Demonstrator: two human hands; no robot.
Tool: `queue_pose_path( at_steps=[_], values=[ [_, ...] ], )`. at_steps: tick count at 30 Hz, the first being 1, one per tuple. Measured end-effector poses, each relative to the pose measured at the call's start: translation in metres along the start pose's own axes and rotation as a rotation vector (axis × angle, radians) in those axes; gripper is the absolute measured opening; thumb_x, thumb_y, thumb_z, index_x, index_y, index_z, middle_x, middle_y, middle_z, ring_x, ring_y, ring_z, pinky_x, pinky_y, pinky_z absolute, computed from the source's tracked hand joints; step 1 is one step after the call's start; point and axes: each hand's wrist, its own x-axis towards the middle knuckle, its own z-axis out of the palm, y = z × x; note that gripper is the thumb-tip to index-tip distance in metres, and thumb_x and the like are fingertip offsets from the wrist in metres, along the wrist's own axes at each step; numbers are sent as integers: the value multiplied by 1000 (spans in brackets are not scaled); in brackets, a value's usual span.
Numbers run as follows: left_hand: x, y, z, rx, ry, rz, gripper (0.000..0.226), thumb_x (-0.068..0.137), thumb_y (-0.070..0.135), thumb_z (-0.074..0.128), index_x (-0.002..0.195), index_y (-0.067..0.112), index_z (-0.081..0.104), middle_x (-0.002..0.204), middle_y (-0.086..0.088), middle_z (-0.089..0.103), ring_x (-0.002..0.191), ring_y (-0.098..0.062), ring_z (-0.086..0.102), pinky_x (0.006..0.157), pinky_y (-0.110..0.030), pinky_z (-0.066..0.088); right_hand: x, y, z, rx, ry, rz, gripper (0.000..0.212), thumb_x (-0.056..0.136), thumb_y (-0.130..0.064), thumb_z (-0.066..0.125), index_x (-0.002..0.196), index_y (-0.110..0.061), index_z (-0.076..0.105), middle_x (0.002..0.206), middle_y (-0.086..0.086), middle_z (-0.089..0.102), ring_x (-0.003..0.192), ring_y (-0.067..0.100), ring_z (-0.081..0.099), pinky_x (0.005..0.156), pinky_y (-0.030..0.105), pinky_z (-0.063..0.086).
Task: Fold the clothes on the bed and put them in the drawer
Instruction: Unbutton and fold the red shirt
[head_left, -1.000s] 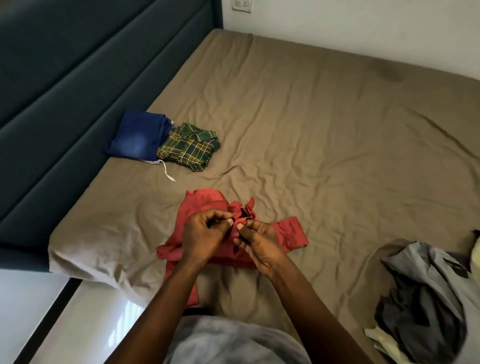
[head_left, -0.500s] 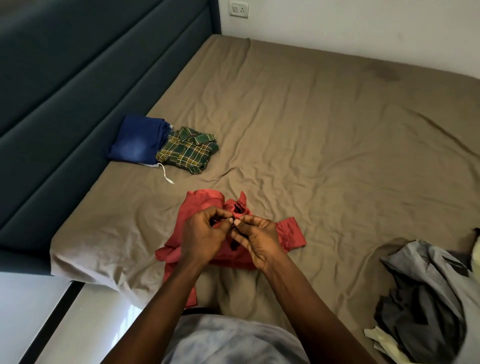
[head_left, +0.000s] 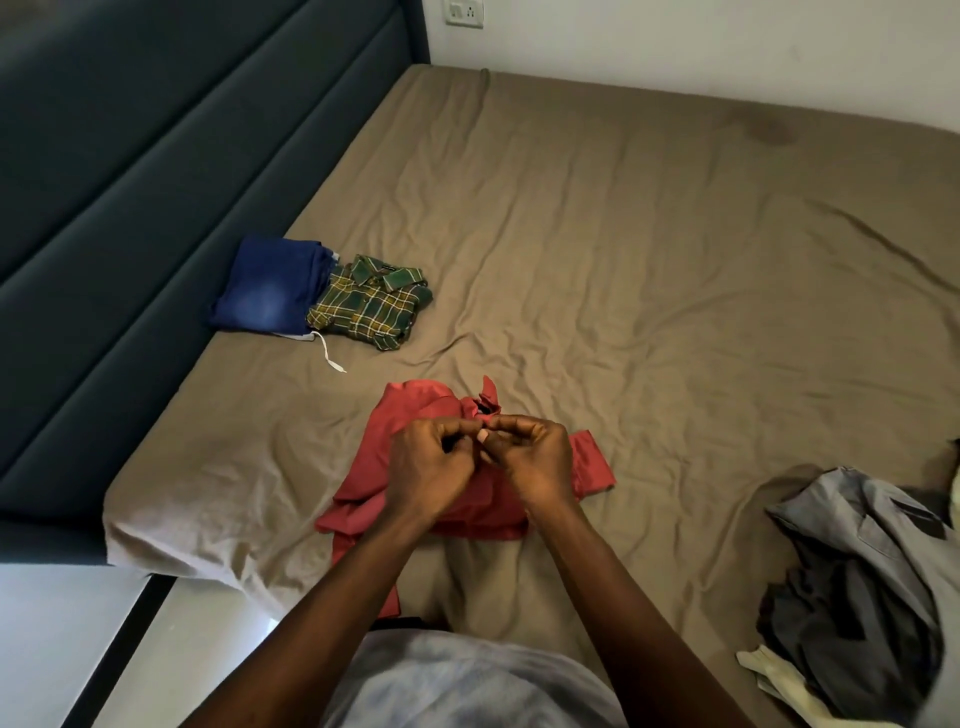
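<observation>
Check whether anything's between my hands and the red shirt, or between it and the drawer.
Nothing visible: the left hand and right hand pinch the red shirt near its collar. No drawer is in view, so that path can't be judged.

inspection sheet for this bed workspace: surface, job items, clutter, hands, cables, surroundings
surface: wrinkled brown sheet covering the bed
job's things: red shirt unfolded at the near edge, partly hanging over; folded blue jeans and folded green plaid shirt touching, by the headboard; unfolded grey pile at right; drawer not in view
clutter: white drawstring trailing from under the jeans; pale cloth under the grey pile
grippers: left hand and right hand both pinch the red shirt near its collar, fingertips meeting
cables: nothing seen
surroundings: dark padded headboard, wall socket, pale floor
</observation>
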Motion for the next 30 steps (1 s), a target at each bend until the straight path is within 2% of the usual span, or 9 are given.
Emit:
queue_pose_path(
  at_steps=[2,5,8,11,14,18,24,28,30],
  values=[
    [-1,-1,0,-15,-71,1,32,84,11,63,102,29,82,78,10,78,56,4,63,59,-28,51,2,1,-4,-151,15,-64,22,83,3,79,82,-19,76,77,6,77,72,16,74,72,34,62],
    [2,-4,-5,-49,-95,23,33,84,9,69,109,29,76,88,12,78,80,-2,74,75,-34,60,5,-2,-11,-327,-21,-110,21,84,-3,79,81,-23,76,72,2,76,68,17,74,71,41,64],
    [1,-3,-10,-10,-139,88,44,80,5,66,118,28,67,91,11,77,86,-2,73,75,-24,56,6,-8,-16,-637,-78,-208,11,87,-10,74,87,-21,76,65,-11,69,68,15,71,69,28,54],
    [-5,-1,-11,-48,-197,116,46,82,-5,64,121,21,66,99,7,76,89,-6,73,72,-19,54,2,-15,-16,-885,-102,-289,16,89,-13,65,99,-22,74,91,-2,76,91,22,69,74,27,46],
    [-8,-1,-8,-317,-197,-50,47,87,-19,55,124,9,63,103,-6,77,95,-15,74,67,-24,56,-4,-18,-14,-936,-66,-412,25,89,-10,55,104,-19,73,101,6,75,96,27,67,76,30,45],
    [-9,5,2,-618,-181,-220,35,93,-10,58,123,8,64,89,-11,74,61,-18,63,50,-24,50,-4,-15,-12,-1187,-19,-643,17,89,-19,55,101,-13,66,94,11,67,89,35,65,73,40,46],
    [-7,-4,5,-765,10,-362,21,82,20,83,102,12,79,88,-14,76,81,-29,63,74,-42,47,-7,-24,-21,-805,-288,-607,26,96,-16,52,113,-20,71,90,-3,75,83,16,71,79,35,55],
    [-6,5,3,-852,8,-369,13,84,-3,75,93,7,75,79,-15,73,68,-24,66,70,-34,53,-20,-10,-12,-400,-144,-356,21,95,-16,63,108,-33,63,77,-3,76,72,15,74,71,47,60],
    [-4,6,1,-868,15,-375,16,85,-3,75,90,12,75,83,-12,74,70,-22,67,69,-31,52,-23,-7,-10,-270,-65,-325,21,91,-20,73,102,-35,64,74,-2,74,68,17,72,65,44,60]
  ],
)
